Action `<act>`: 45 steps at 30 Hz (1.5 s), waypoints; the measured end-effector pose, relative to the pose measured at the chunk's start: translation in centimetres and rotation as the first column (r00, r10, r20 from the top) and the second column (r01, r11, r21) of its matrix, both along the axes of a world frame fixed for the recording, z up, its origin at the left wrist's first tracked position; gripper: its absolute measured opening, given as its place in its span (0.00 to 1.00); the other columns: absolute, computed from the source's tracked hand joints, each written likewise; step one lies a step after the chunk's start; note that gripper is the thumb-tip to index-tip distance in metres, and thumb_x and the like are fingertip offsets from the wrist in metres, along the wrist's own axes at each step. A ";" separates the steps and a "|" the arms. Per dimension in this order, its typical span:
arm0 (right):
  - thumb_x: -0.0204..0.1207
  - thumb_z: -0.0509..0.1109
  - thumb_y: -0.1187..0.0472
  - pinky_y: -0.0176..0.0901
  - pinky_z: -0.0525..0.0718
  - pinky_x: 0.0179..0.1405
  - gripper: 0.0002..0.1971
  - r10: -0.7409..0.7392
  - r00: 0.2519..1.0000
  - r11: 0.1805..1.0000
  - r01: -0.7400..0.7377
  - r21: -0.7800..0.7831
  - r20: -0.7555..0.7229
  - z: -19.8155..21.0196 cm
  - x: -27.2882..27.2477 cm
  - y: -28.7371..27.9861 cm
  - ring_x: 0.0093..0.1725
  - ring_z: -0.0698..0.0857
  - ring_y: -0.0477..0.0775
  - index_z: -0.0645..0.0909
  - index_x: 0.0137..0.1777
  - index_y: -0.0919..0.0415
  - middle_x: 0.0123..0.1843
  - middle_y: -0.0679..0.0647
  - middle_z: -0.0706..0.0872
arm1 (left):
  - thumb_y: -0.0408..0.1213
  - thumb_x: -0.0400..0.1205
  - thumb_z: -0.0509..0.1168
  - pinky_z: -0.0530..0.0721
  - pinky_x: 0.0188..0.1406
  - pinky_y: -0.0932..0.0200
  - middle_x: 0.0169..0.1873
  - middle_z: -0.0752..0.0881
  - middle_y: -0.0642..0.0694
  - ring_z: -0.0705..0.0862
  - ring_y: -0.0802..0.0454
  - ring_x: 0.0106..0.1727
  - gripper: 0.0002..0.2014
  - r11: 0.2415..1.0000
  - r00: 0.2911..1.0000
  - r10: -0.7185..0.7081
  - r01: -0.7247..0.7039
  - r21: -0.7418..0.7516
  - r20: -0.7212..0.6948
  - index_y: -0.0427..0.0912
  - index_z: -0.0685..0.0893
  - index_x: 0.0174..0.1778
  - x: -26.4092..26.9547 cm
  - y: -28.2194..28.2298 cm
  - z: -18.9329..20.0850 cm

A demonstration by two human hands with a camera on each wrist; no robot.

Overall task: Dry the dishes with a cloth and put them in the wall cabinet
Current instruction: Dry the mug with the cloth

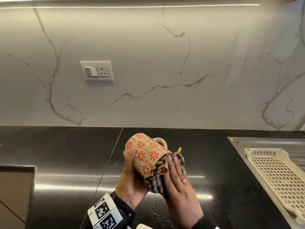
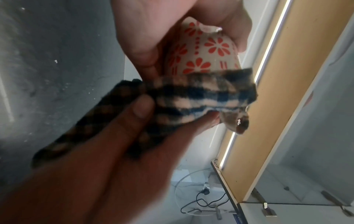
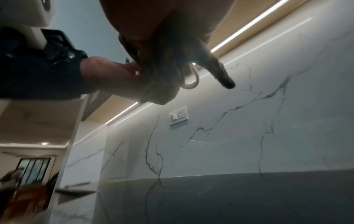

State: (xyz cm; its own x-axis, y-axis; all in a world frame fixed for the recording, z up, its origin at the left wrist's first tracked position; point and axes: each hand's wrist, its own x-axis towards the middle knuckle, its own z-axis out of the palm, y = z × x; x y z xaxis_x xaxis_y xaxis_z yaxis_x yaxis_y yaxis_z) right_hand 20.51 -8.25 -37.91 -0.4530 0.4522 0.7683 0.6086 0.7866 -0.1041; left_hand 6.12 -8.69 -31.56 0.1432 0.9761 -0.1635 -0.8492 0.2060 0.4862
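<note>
ceramic mug (image 1: 145, 154) gripped sideways by left hand (image 1: 130, 180) over stone counter (image 1: 66, 162); right hand (image 1: 178, 182) pinches cloth (image 1: 158, 172) in its mouth. hard wiping could twist it loose and chip it.

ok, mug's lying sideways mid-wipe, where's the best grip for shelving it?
Take the mug by its handle, from above: the loop faces up, clear of both hands. The left hand covers the base; the cloth fills the mouth.
</note>
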 end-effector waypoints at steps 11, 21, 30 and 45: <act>0.56 0.82 0.47 0.41 0.87 0.43 0.25 -0.228 0.370 0.249 -0.872 -0.421 -0.901 7.9 3.0 2.5 0.47 0.89 0.55 0.87 0.52 0.61 0.52 0.63 0.89 | 0.53 0.32 0.85 0.87 0.27 0.50 0.34 0.90 0.38 0.89 0.43 0.32 0.35 0.964 0.969 -0.072 0.129 0.234 -0.234 0.42 0.93 0.35 -1.3 -0.6 -0.2; 0.78 0.63 0.66 0.46 0.88 0.42 0.10 -0.417 0.321 0.401 -0.774 -0.489 -0.850 7.8 -1.6 1.2 0.48 0.88 0.59 0.79 0.57 0.64 0.50 0.62 0.89 | 0.51 0.29 0.85 0.86 0.23 0.51 0.32 0.90 0.38 0.89 0.43 0.30 0.39 0.959 0.986 0.093 -0.052 0.277 -0.136 0.39 0.91 0.36 0.4 -0.5 -0.3; 0.80 0.62 0.62 0.43 0.88 0.41 0.10 -0.464 0.344 0.326 -0.790 -0.519 -0.816 6.7 -2.0 0.0 0.47 0.89 0.58 0.81 0.55 0.66 0.48 0.62 0.90 | 0.58 0.32 0.83 0.87 0.29 0.54 0.37 0.91 0.42 0.90 0.46 0.37 0.54 0.951 0.914 0.195 -0.087 0.296 -0.356 0.38 0.77 0.55 -0.7 0.2 -0.9; 0.77 0.67 0.55 0.54 0.88 0.46 0.17 -0.717 0.151 0.172 -0.908 -0.382 -0.681 5.7 0.8 1.7 0.44 0.90 0.62 0.86 0.54 0.70 0.52 0.68 0.88 | 0.38 0.49 0.79 0.87 0.38 0.59 0.47 0.88 0.48 0.88 0.52 0.49 0.43 0.890 0.629 0.347 0.013 0.456 -0.696 0.46 0.72 0.62 -0.4 0.6 -1.8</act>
State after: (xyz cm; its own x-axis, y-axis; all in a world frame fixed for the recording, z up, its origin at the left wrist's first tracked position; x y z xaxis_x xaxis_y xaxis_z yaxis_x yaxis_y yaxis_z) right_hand 21.33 -6.51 -32.25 -0.1792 0.9216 -0.3442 -0.6633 -0.3716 -0.6496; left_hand 5.77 -8.13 -33.40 -0.0243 0.9668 0.2543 -0.1529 -0.2550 0.9548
